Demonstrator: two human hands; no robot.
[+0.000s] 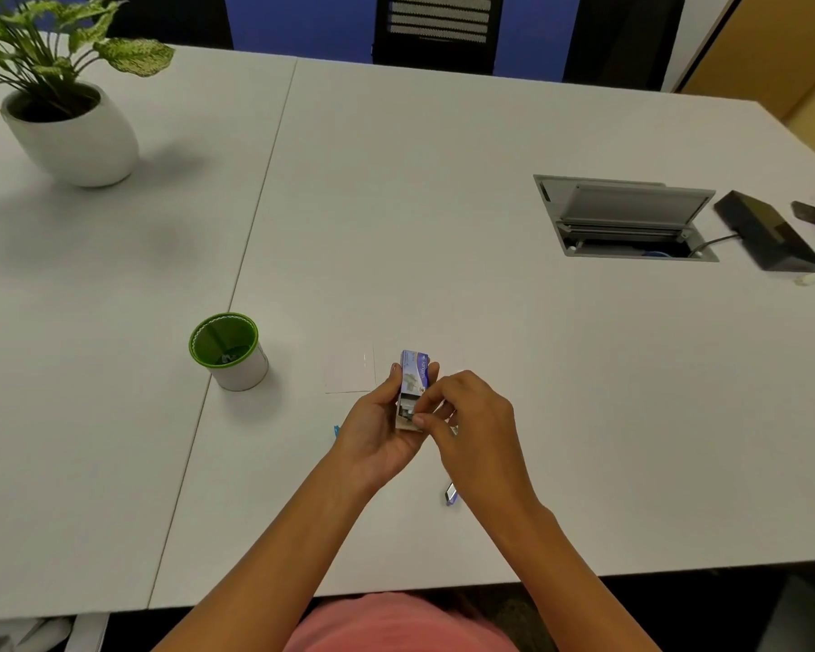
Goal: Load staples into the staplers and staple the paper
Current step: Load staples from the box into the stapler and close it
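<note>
A small blue and white staple box [414, 375] is held above the white table [396, 204], gripped by my left hand [381, 432] around its sides. Its inner tray is slid partly out at the near end. My right hand [467, 418] pinches that tray end with thumb and fingertips. A sheet of white paper [350, 373] lies flat on the table just behind my hands. The tip of a blue stapler [451, 494] shows under my right wrist; a second blue object [336, 430] peeks out left of my left hand, mostly hidden.
A green-rimmed white cup [229, 352] stands left of the paper. A potted plant [67, 110] sits at the far left. An open cable hatch [624, 218] and a black box [768, 232] lie at the right. Chairs stand beyond the table.
</note>
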